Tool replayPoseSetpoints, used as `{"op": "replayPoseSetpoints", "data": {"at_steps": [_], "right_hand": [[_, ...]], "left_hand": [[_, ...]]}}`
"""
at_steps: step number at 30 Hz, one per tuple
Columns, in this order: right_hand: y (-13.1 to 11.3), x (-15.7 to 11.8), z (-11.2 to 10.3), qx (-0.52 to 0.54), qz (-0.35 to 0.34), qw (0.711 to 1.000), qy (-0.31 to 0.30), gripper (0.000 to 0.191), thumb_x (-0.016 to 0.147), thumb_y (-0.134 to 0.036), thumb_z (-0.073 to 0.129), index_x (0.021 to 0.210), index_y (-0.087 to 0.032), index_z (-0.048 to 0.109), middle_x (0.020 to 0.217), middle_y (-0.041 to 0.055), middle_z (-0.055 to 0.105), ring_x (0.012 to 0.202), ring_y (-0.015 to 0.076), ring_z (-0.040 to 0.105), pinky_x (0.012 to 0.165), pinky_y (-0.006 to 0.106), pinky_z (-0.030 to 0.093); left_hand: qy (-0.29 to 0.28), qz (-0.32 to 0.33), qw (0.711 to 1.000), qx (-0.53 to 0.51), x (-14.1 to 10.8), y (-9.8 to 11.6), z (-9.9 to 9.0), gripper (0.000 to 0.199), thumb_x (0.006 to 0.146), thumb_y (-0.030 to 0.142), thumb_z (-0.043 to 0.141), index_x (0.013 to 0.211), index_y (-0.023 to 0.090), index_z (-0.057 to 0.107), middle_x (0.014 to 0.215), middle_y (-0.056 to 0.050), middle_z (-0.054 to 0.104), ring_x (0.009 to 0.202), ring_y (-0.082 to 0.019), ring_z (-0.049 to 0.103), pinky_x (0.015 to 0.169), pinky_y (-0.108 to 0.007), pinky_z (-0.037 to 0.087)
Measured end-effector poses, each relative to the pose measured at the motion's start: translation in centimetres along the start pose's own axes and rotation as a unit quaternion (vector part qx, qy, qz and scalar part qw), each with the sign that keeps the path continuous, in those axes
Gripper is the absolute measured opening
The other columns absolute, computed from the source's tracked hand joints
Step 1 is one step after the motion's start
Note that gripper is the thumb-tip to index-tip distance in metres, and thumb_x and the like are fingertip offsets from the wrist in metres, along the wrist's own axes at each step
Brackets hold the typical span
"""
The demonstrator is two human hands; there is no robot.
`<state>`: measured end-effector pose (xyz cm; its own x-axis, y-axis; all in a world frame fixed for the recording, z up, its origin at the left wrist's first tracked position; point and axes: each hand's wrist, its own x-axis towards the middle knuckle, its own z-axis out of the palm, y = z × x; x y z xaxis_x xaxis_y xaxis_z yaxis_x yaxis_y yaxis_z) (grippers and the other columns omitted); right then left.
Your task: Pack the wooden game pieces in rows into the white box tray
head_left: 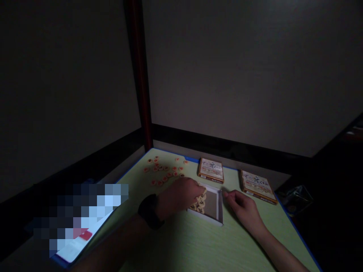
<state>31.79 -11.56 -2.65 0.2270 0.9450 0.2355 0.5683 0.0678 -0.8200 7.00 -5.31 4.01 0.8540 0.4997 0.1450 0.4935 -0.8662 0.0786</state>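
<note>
An open shallow box [211,203] lies on the green table, with several round pieces [201,203] bearing black characters along its left side. Over the box's upper left part, my left hand [187,190] has its fingers bent down among the pieces; what its fingertips hold, if anything, is hidden. A dark watch [151,211] is on that wrist. My right hand [239,204] is at the box's right edge, thumb and forefinger pinched close to the upper right corner. Whether it grips the rim is too dark to tell. Several loose round pieces [160,167] with mostly red characters are scattered beyond my left hand.
Two printed boxes stand out at the table's back: one [211,169] behind the open box, another [258,184] to the right. A bright screen [73,245], partly pixelated, is at the left edge. Walls enclose the back and left. A plastic-like bag [299,200] is beyond the right edge.
</note>
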Motion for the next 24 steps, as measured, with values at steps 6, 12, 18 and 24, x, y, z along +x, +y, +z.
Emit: {"op": "replayPoseSetpoints", "data": {"at_steps": [6,12,18,24], "right_hand": [[0.2,-0.1,0.0,-0.009,-0.006,1.0,0.005,0.052,0.08,-0.067,0.057,0.058,-0.02,0.054,0.053,-0.0018,0.047,0.051,0.013,0.042,0.047,0.024,0.033],[0.6,-0.1,0.0,-0.006,-0.003,1.0,0.003,0.051,0.081,-0.066,0.057,0.061,-0.02,0.056,0.053,-0.0019,0.048,0.052,0.0136,0.044,0.048,0.024,0.034],[0.5,-0.1,0.0,-0.002,-0.007,1.0,0.0,0.051,0.082,-0.066,0.057,0.06,-0.021,0.055,0.052,-0.0023,0.047,0.05,0.0136,0.044,0.047,0.025,0.033],[0.4,-0.1,-0.2,-0.016,-0.007,1.0,0.0,0.051,0.081,-0.067,0.056,0.059,-0.021,0.055,0.052,-0.002,0.048,0.05,0.0139,0.045,0.048,0.024,0.034]], "left_hand": [[-0.006,0.006,1.0,0.013,-0.1,0.5,0.0,0.006,0.089,0.018,0.057,0.09,0.02,0.063,0.087,-0.004,0.07,0.08,-0.02,0.064,0.071,-0.031,0.048],[-0.01,-0.005,1.0,0.006,-0.2,0.6,0.1,0.008,0.09,0.019,0.058,0.09,0.019,0.066,0.097,-0.007,0.068,0.089,-0.021,0.064,0.079,-0.033,0.05],[-0.015,-0.01,1.0,0.002,-0.4,0.4,0.1,0.008,0.09,0.02,0.059,0.085,0.018,0.065,0.099,-0.007,0.067,0.09,-0.021,0.062,0.084,-0.035,0.05],[0.014,-0.09,0.995,-0.026,-1.4,-3.5,-1.5,0.012,0.089,0.022,0.058,0.088,0.018,0.069,0.099,-0.006,0.067,0.092,-0.019,0.063,0.085,-0.032,0.05]]}}
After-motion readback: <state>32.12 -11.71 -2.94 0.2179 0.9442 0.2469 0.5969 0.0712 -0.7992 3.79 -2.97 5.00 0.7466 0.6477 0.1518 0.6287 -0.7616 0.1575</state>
